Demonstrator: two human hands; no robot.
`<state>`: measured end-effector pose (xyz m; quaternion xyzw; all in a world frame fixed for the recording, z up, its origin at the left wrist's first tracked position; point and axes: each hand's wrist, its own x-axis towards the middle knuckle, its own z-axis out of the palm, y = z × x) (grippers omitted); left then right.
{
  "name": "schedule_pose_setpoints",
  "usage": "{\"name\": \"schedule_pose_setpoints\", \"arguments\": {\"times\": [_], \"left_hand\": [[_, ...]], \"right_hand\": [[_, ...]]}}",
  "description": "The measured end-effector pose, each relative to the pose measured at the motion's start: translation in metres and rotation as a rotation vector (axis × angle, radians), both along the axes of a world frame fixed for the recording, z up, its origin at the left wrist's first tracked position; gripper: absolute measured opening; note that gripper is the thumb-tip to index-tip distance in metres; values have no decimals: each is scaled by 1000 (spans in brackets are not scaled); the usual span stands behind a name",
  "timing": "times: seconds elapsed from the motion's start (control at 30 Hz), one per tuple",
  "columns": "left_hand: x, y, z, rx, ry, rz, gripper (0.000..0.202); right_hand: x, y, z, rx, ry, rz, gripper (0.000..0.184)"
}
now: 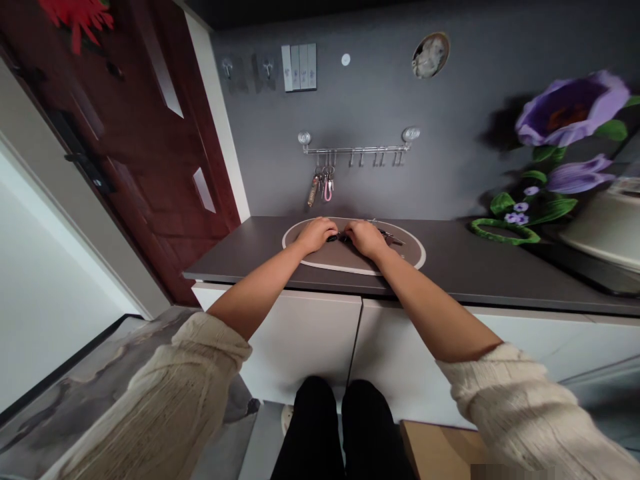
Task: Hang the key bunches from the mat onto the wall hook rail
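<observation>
Head view: L hand (317,235) fingers curled, black item (332,238) at their tips; can't tell if gripped. R hand (365,238) fingers bent down, grip hidden; keys (395,240) just R of them, on mat (340,257) under both hands.

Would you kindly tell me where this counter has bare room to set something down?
Bare counter lies between the oval mat and green ring, and left of the mat toward the door. The mat is crowded: left hand, right hand, apparent keys.
</observation>
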<state>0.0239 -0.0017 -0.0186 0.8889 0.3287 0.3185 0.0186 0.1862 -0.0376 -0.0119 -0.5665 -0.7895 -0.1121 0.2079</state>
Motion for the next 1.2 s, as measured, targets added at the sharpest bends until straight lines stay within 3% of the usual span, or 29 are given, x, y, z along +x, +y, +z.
{"name": "schedule_pose_setpoints", "arguments": {"times": [0.27, 0.7, 1.2], "left_hand": [[0, 1, 0, -2, -153, 67, 18], [2, 7, -1, -279, -584, 38, 15], [6, 4, -3, -501, -725, -128, 29]], "right_hand": [[-1, 0, -1, 45, 6, -4, 24], [-7, 0, 1, 144, 173, 102, 25], [-11, 1, 1, 169, 352, 139, 18]]}}
